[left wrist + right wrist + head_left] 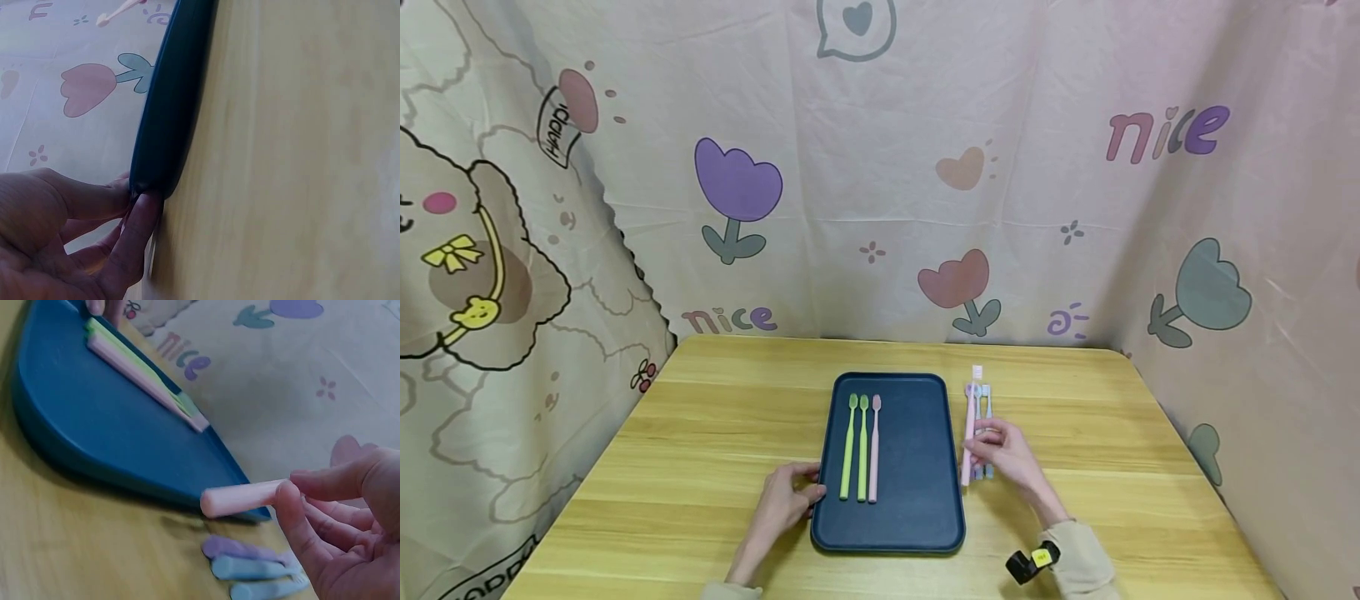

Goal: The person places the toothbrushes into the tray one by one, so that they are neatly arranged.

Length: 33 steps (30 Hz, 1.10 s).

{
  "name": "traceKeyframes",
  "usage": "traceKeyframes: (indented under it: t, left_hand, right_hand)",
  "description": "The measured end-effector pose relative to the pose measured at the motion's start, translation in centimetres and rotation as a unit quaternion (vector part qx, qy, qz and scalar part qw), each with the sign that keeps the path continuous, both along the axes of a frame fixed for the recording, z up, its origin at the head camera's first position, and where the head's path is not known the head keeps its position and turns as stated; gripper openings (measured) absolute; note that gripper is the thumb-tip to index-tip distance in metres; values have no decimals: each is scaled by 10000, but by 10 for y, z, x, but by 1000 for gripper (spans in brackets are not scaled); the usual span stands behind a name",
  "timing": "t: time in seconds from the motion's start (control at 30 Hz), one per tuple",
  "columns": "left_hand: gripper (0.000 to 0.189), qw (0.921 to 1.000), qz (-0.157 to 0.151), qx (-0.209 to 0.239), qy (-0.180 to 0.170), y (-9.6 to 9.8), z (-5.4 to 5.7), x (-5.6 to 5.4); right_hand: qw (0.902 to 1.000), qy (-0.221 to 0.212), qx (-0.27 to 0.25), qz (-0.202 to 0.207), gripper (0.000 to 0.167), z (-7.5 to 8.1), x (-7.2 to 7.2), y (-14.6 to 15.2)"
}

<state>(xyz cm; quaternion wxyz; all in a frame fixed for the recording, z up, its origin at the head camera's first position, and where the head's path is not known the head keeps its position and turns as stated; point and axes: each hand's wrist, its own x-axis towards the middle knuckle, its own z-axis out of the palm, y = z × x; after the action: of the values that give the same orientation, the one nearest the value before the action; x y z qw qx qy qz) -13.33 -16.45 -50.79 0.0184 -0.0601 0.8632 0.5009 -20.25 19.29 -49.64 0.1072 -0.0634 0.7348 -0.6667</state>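
Head: on the desk [1090, 408], a tray [917, 467] bears two green brushes [847, 462] and one pink brush [873, 467]; beside it, the right hand's fingers [988, 448] pinch a second pink brush [967, 457]. Left wrist: the left hand [44, 219] grips the tray's rim, fingers clamped. Right wrist: one purple brush [237, 547], two blue brushes [250, 567] outside.

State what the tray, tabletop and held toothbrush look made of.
Tray: probably matte plastic; evenly dark blue, rounded corners. Tabletop: wood or printed laminate, satin; streaky grain fits either. Held toothbrush: likely smooth plastic; uniformly pink handle.

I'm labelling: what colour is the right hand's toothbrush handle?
Pink handle, clearest in the right wrist view.
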Motion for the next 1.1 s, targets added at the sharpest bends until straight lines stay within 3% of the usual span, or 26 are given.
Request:
traceKeyframes:
  t: [0.5, 1.1]
  left_hand:
    - [36, 9999, 52, 71, -62, 0, 0, 0]
    - [37, 9999, 64, 76, -108, 0, -1, 0]
  right_hand:
    - [9959, 564, 462, 541, 25, -5, 3, -44]
    - [9961, 278, 693, 469, 23, -14, 3, -84]
